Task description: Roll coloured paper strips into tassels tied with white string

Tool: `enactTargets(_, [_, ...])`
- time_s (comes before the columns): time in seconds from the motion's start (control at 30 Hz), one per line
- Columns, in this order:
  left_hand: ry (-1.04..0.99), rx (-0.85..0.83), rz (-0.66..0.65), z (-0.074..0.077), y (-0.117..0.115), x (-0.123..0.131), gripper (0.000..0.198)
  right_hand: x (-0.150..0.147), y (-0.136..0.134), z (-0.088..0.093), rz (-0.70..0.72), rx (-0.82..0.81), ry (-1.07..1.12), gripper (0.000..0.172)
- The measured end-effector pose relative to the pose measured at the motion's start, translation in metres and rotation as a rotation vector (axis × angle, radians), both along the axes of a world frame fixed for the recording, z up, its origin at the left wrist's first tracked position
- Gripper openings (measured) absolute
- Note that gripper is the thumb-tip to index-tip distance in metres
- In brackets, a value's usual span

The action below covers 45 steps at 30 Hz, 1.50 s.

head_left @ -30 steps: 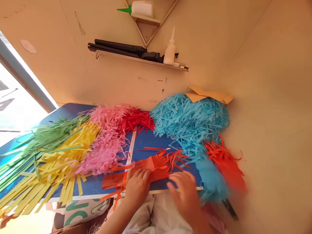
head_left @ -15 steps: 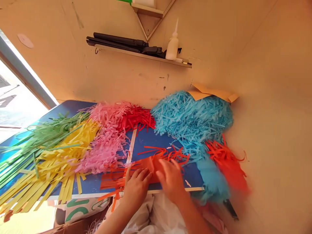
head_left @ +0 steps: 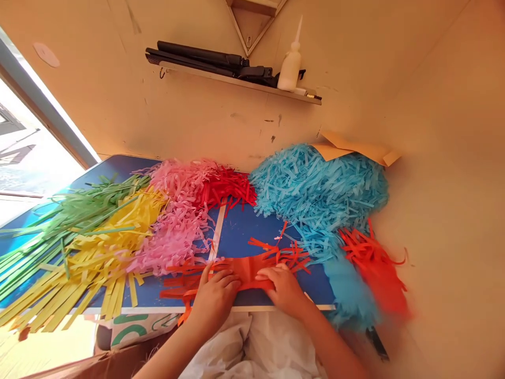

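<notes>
Blue table (head_left: 252,234) bears orange fringed paper (head_left: 249,265); left hand (head_left: 215,296) lies on it, fingers spread flat; right hand (head_left: 284,290) curls its fingers onto it, perhaps pinching.

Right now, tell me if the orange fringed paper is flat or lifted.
Flat: the orange fringed paper lies on the blue table, left hand and right hand resting on its solid band, fringe spread outward.

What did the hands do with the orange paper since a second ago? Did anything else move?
The right hand slid left along the table edge onto the orange fringed paper, now resting beside the left hand. The left hand stayed pressed on that paper. The blue pile and pink pile stayed put.
</notes>
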<state>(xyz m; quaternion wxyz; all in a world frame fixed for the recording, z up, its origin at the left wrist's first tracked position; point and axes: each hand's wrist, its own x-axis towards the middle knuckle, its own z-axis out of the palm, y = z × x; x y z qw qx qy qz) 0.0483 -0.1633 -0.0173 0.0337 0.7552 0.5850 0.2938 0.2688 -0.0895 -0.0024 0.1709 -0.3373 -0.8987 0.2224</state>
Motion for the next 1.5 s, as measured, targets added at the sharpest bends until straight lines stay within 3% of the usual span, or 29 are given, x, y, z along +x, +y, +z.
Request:
enactTargets(0.13, [-0.014, -0.182, 0.013, 0.009, 0.008, -0.008, 0.020, 0.002, 0.016, 0.000, -0.104, -0.041, -0.002, 0.018])
enactTargets(0.37, [0.127, -0.347, 0.245, 0.018, 0.028, 0.000, 0.020, -0.018, 0.024, -0.007, -0.322, 0.018, -0.121, 0.023])
enactTargets(0.53, [0.199, -0.360, 0.281, 0.016, 0.036, 0.004, 0.029, -0.024, 0.028, -0.014, -0.382, 0.054, -0.150, 0.015])
enactTargets(1.13, [0.316, -0.384, 0.274, 0.012, 0.043, 0.006, 0.027, -0.023, 0.034, -0.023, -0.426, 0.021, -0.133, 0.012])
enactTargets(1.23, [0.307, -0.295, 0.273, 0.015, 0.043, 0.007, 0.020, -0.022, 0.034, -0.021, -0.463, 0.050, -0.161, 0.012])
enactTargets(1.3, [0.314, -0.175, 0.189, 0.016, 0.044, 0.005, 0.017, -0.020, 0.034, -0.017, -0.549, 0.156, -0.191, 0.017])
enactTargets(1.4, [0.388, -0.119, -0.107, 0.016, 0.047, 0.001, 0.017, -0.015, 0.031, -0.010, -0.624, 0.368, -0.212, 0.018])
enactTargets(1.47, [0.435, -0.154, -0.245, 0.019, 0.047, -0.002, 0.018, -0.012, 0.028, -0.007, -0.502, 0.438, -0.179, 0.007])
enactTargets(1.5, [0.448, -0.169, -0.274, 0.021, 0.046, -0.003, 0.017, -0.011, 0.027, -0.006, -0.372, 0.435, -0.148, 0.012])
